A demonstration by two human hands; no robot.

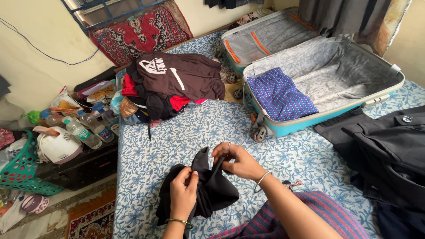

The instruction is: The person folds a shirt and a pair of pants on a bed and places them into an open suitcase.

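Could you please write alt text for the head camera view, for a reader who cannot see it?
A person's left hand and right hand grip a black garment on a blue floral bedsheet. Beyond lie a pile of clothes and an open suitcase holding a folded blue patterned cloth.

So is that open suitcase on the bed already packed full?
No, the open suitcase holds only one folded blue patterned cloth, and the rest of its grey lining lies bare.
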